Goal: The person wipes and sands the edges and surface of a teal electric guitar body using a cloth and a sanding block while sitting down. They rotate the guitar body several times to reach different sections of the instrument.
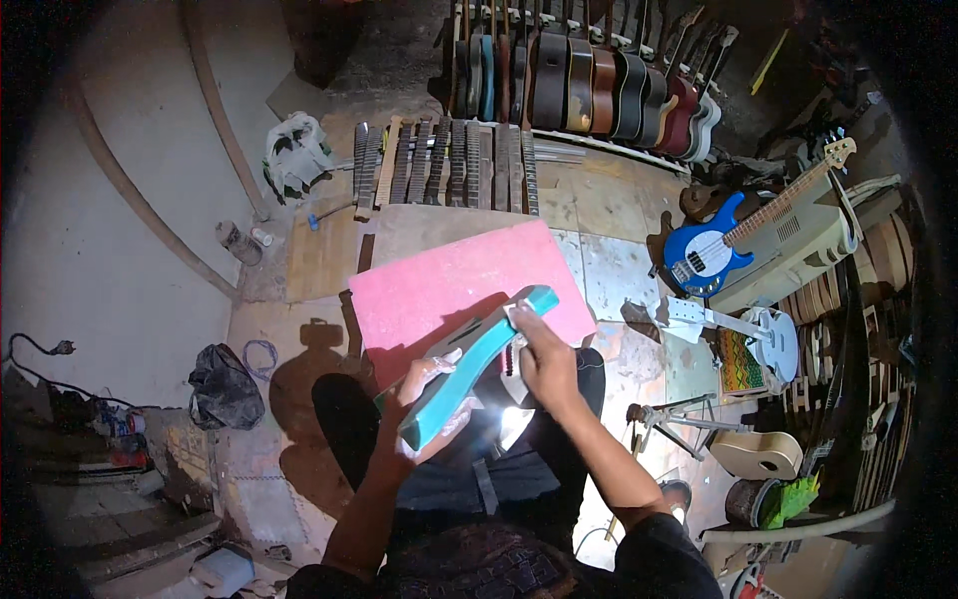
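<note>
A teal-edged, curved solid piece that looks like an electric guitar body [469,369] is held tilted on its edge above my lap. Its greyish face, with a dark slot, turns toward the far left. My left hand [435,389], whitened with dust, wraps round the near end, thumb on one side and fingers on the other. At the far end my right hand [547,361] closes on the rim with its fingertips on the teal side. A pale patch with a dark reddish edge shows below the right fingers; I cannot tell what it is. Beneath lies a pink board [449,275].
Several guitar necks [449,165] lie in a row beyond the board, before a rack of guitars [589,85]. At right are a blue bass guitar [707,250], a white guitar [773,344] and a pale guitar body [758,454]. A black bag [227,387] sits at left.
</note>
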Tool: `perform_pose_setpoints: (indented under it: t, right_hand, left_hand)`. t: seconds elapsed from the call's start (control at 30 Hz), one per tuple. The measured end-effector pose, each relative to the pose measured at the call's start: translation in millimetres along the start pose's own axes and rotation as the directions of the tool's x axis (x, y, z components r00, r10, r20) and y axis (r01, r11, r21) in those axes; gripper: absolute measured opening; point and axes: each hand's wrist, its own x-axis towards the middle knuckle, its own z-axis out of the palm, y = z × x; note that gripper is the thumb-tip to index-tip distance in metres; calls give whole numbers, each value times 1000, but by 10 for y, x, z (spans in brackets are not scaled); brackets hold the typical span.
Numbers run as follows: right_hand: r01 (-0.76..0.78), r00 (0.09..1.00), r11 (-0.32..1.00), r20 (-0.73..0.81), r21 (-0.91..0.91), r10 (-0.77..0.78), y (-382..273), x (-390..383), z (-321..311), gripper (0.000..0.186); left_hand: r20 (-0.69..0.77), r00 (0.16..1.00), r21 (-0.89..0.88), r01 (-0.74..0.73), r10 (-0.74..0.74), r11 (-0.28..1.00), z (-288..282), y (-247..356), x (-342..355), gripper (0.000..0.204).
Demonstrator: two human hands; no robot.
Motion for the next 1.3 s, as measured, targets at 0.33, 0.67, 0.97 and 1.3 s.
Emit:
perform_pose_setpoints:
  t: [0.33, 0.67, 0.97, 1.3]
  right_hand:
    - [-100, 994, 994, -36, 33, 102, 1, -72, 99, 61]
    - [-83, 996, 996, 25, -25, 83, -218, 50, 149, 60]
    - [-119, 992, 991, -49, -53, 117, -48, 114, 51, 56]
    - [-160, 987, 987, 6, -5, 160, -127, 11, 30, 58]
  left_hand:
    - [-9, 997, -36, 83, -83, 996, -55, 38, 75, 55]
    - [-94, 995, -24, 41, -43, 999, -101, -32, 166, 54]
    - [-36, 994, -134, 98, -104, 986, -96, -11, 90, 53]
    - [-69, 997, 16, 39, -38, 999, -73, -58, 101, 55]
